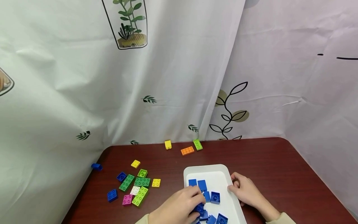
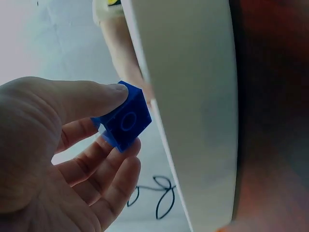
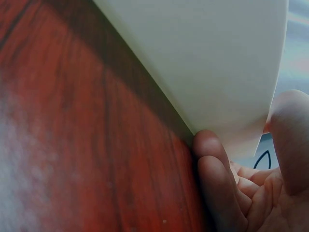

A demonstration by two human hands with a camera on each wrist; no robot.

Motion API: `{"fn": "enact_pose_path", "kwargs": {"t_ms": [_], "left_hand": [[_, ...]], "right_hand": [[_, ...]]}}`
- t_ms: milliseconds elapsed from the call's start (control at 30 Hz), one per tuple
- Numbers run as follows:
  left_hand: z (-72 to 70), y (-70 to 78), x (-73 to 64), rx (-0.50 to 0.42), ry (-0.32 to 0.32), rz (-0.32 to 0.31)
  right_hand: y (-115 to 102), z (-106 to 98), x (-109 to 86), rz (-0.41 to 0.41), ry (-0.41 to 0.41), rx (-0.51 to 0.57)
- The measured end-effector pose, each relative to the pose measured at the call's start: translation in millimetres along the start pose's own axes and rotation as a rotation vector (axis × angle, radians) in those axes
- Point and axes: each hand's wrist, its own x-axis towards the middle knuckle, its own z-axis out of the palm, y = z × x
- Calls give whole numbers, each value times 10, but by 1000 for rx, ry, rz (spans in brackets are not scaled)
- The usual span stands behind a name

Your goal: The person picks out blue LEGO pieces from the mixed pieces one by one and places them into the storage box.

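Observation:
Between thumb and fingers, my left hand [image 1: 180, 205] pinches a blue toy brick [image 2: 129, 118] just above the white tray [image 1: 205, 169]. The left wrist view shows the brick's hollow underside with a round tube. Several more blue bricks [image 1: 215, 198] lie in the tray, some partly hidden behind the left hand. My right hand [image 1: 247, 189] grips the tray's right wall. In the right wrist view its thumb [image 3: 289, 140] is at the rim and its fingertips [image 3: 208, 145] are low against the outer wall, by the tabletop.
Loose green bricks [image 1: 142, 182], a pink brick [image 1: 127, 200], a white brick [image 1: 135, 190] and blue bricks [image 1: 112, 195] lie left of the tray. A yellow brick [image 1: 168, 144], an orange brick [image 1: 187, 151] and a lime brick [image 1: 197, 144] sit near the table's back edge, before a curtain [image 1: 173, 77].

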Motion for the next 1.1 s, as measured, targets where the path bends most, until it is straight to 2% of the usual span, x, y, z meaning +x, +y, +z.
{"fn": "enact_pose_path", "kwargs": {"t_ms": [133,267,400,500,700,967,1100], "left_hand": [[65,67,80,21,-29,51],[117,135,131,23,-21,130],[180,182,134,5,9,207],[219,204,95,42,13,232],[236,216,-16,175,1,221],[201,151,-157,240,-8,177],[147,85,-234,251,-30,123]], "right_hand": [[-2,-5,-4,1,1,0],[2,-8,-7,-2,3,-2],[9,-6,-5,-13,-4,-5],[13,-3,0,-23,-9,-5],[13,-2,7,-25,-1,2],[18,1,6,-17,0,5],[28,11,8,-12,3,-4]]}}
